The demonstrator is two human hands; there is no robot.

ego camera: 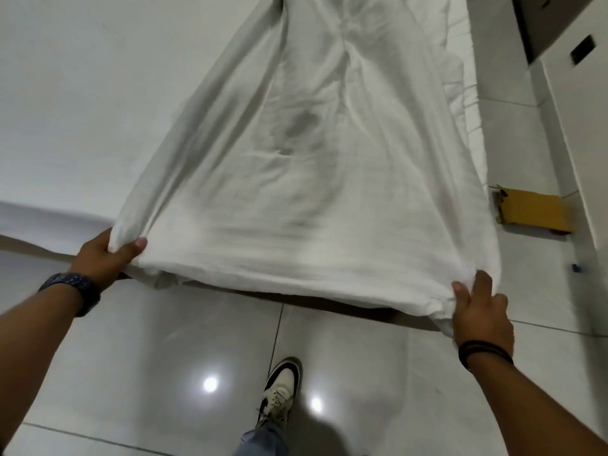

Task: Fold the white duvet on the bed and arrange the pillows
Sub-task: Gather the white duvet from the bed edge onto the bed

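Holding: the near edge of the white duvet [296,192], one corner in each hand, the cloth stretched between them.
Left hand [108,255]: pinching the left corner, thumb lying on top of the cloth and the other fingers tucked beneath it where I cannot see them.
Right hand [480,311]: gripping the right corner, thumb and forefinger pressed into the bunched cloth; the rest of the fingers are hidden behind the fold.
Duvet: a long, creased strip running away from me along the right part of the bed [65,110]; its near end is lifted off the foot edge and hangs over the floor [164,357].
Bed: white sheet, smooth to the left of the duvet, rumpled at its far right edge.
Watch [74,287]: dark, on my left wrist.
Bands [483,353]: thin and black, round my right wrist.
Shoe [281,390]: white and black, on the glossy grey tiles below the duvet's edge, between my arms.
Cardboard box [533,212]: brown, on the floor to the right of the bed, beside a white cabinet [575,126].
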